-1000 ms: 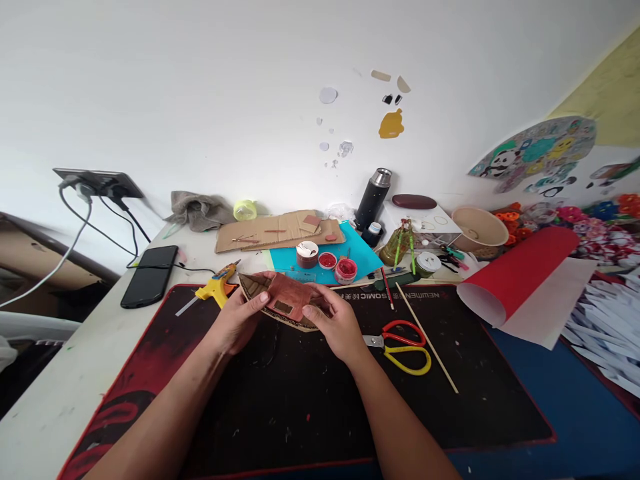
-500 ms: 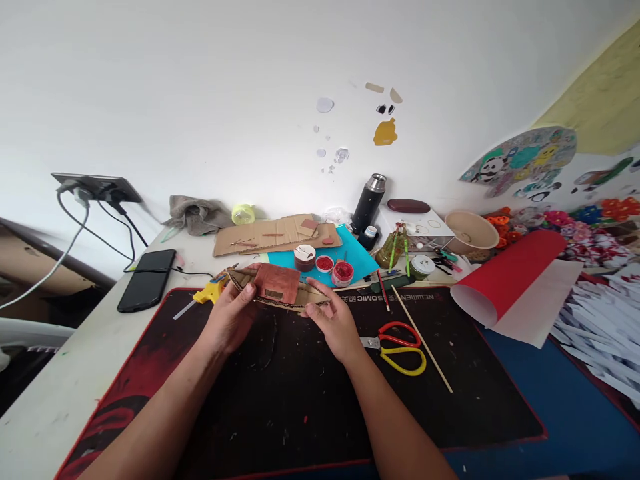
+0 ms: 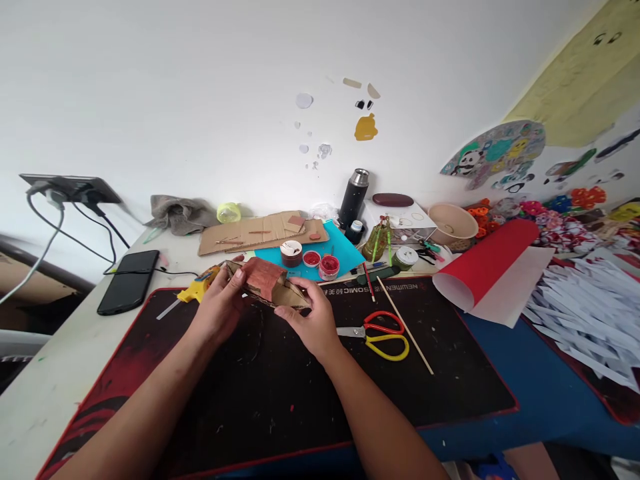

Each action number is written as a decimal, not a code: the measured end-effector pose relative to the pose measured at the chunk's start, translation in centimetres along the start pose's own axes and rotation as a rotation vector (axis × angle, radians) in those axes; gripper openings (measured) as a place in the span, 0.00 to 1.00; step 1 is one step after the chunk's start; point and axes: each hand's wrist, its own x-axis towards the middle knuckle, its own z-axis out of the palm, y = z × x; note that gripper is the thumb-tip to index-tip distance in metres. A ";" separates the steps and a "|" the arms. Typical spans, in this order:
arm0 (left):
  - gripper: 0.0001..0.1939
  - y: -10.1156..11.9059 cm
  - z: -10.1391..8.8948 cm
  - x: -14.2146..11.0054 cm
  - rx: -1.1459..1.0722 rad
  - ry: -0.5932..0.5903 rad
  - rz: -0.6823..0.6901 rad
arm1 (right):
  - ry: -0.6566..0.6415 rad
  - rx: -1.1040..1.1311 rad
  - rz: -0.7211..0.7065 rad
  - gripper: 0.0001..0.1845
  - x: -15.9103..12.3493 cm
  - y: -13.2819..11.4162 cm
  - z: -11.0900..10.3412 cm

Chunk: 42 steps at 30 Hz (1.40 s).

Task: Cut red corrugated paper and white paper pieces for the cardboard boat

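Between my two hands is a small cardboard boat [image 3: 281,294], held above the black desk mat [image 3: 280,380]. A reddish-brown painted piece arches over its middle. My left hand [image 3: 223,300] grips its left end, thumb on top; my right hand [image 3: 310,317] pinches the right end. The fingers beneath are partly hidden. Just left of my left hand lies a yellow glue gun [image 3: 193,291] with a glue stick poking out. To the right of my right hand, scissors [image 3: 377,333] with red and yellow handles rest on the mat beside a thin wooden stick [image 3: 406,327].
Behind the hands stand open red paint pots [image 3: 329,268] on a blue sheet [image 3: 345,247], with cardboard pieces [image 3: 235,235] to their left. A black thermos [image 3: 354,200] is near the wall. A phone [image 3: 129,283] lies left; rolled red paper [image 3: 493,260] and paper strips [image 3: 585,320] lie right.
The boat has been tilted and turned in my hands, showing more of its inside beneath the painted piece. The view has swung slightly right, so everything sits further left.
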 end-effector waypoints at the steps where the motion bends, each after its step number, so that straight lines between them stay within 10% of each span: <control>1: 0.31 -0.1 -0.1 0.1 -0.004 -0.002 -0.003 | -0.006 -0.001 -0.006 0.30 0.0 0.0 0.1; 15: 0.29 0.4 0.4 0.1 -0.037 -0.040 -0.045 | -0.066 -0.069 -0.033 0.44 -0.5 -0.5 -0.1; 26: 0.31 0.1 0.4 0.1 -0.015 -0.066 -0.107 | -0.005 -0.133 -0.230 0.36 -0.3 0.9 0.0; 42: 0.27 -0.4 0.6 0.4 -0.020 -0.092 -0.114 | 0.005 -0.076 -0.143 0.35 -0.3 1.3 0.1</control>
